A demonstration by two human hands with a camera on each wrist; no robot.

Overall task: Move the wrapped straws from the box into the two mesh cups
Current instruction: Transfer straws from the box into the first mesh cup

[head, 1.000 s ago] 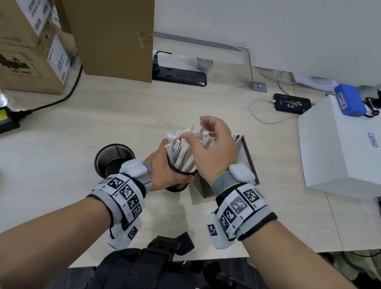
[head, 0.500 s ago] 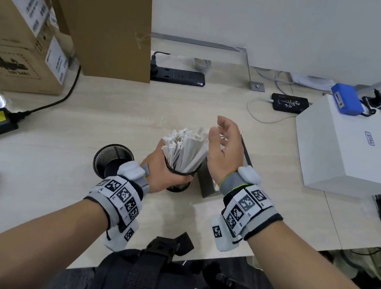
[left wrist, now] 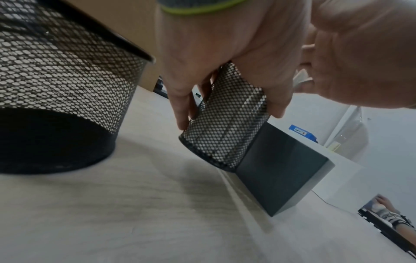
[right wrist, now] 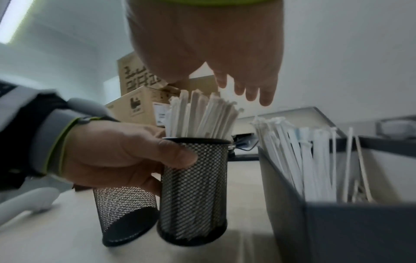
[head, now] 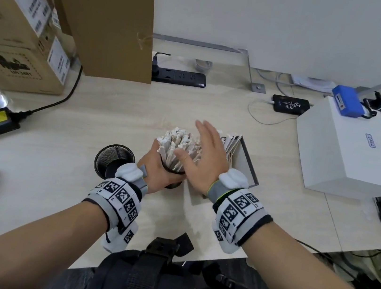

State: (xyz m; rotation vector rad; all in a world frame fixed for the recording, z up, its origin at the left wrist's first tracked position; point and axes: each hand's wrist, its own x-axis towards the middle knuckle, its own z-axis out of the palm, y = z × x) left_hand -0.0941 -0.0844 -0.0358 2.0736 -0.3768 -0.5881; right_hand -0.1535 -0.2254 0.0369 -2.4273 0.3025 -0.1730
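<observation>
Right hand (head: 203, 157) now flat, fingers spread over straws (right wrist: 198, 115); left grip (right wrist: 126, 153) round mesh cup (right wrist: 193, 192).

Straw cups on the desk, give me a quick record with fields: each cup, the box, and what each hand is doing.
filled mesh cup: upright, packed with wrapped straws, beside the box
empty mesh cup: upright, left of the filled one, no straws visible
box: open, still holds wrapped straws
left hand: grips the filled mesh cup around its side
right hand: fingers straight, above the straw tops, holding nothing
table: light wood
</observation>
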